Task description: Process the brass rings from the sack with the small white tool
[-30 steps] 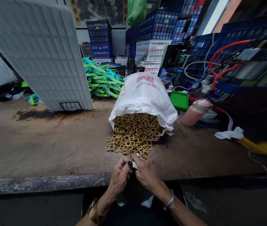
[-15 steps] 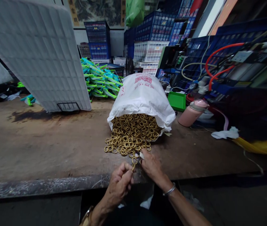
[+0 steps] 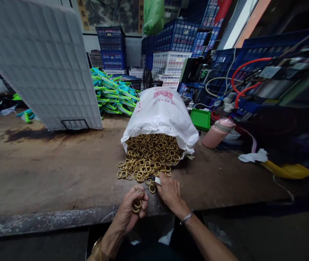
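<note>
A heap of brass-coloured rings [image 3: 143, 165] spills onto the table from the mouth of a white woven sack [image 3: 157, 114] lying on its side. My left hand [image 3: 126, 210], near the table's front edge, has its fingers curled around a few rings [image 3: 137, 206]. At the near edge of the heap, my right hand [image 3: 170, 190] is closed on a small white tool with a dark tip [image 3: 156, 179]; its exact kind is unclear. A loose ring [image 3: 152, 189] lies just left of the right hand's fingers.
A white padded panel [image 3: 62, 72] stands on the wooden table [image 3: 48, 174] at left. Behind are green and blue plastic pieces [image 3: 113, 94] and stacked crates [image 3: 173, 61]. A green tray [image 3: 200, 119], a pink bottle [image 3: 216, 135] and red hoses stand right of the sack.
My left hand has turned and opened its curl a little, showing rings inside. The tool in my right hand now shows more plainly among the near rings. The whole view has shifted slightly.
</note>
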### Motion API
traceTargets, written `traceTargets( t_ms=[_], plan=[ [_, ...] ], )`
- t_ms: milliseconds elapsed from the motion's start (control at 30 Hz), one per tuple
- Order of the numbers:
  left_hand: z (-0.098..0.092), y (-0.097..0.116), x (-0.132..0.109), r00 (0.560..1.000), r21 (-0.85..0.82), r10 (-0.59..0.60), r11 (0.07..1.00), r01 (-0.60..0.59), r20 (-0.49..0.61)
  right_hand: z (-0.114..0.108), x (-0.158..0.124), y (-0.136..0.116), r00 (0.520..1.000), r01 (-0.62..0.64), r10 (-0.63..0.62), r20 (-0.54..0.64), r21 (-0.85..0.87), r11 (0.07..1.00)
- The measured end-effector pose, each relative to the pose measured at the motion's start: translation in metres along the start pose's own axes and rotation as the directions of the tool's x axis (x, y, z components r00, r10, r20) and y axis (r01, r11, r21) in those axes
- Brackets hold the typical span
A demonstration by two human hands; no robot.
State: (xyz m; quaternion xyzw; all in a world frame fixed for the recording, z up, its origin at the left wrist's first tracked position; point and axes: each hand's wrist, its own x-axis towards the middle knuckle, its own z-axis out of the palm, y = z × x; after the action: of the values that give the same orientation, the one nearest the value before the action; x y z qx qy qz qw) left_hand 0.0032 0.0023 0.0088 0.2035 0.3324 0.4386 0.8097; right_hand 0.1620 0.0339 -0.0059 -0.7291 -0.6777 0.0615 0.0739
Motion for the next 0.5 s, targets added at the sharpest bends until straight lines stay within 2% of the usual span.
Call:
traceTargets(
  t_ms=[167, 267, 400, 500],
  plan=[
    [-0.0071, -0.002, 0.0033, 0.996, -0.133, -0.085, 0.988, 0.083, -0.007, -0.0018, 0.0047, -0.0013, 1.0, -0.025, 0.025, 0.014, -0.009, 1.0],
    [-0.0077, -0.0043, 0.0043, 0.997, -0.136, -0.07, 0.989, 0.065, -0.037, -0.0043, 0.005, -0.0001, 0.999, -0.031, 0.031, 0.011, 0.055, 0.998],
    [-0.0018, -0.0029, 0.0057, 0.999, -0.01, 0.014, 1.0, -0.015, -0.047, -0.0041, 0.0059, -0.0001, 1.0, -0.028, 0.029, 0.004, 0.339, 0.941],
    [0.0015, -0.0014, 0.0089, 0.993, 0.112, 0.118, 0.987, -0.114, -0.027, -0.0011, 0.0054, -0.0033, 0.997, -0.057, 0.006, 0.081, 0.645, 0.762]
  ],
)
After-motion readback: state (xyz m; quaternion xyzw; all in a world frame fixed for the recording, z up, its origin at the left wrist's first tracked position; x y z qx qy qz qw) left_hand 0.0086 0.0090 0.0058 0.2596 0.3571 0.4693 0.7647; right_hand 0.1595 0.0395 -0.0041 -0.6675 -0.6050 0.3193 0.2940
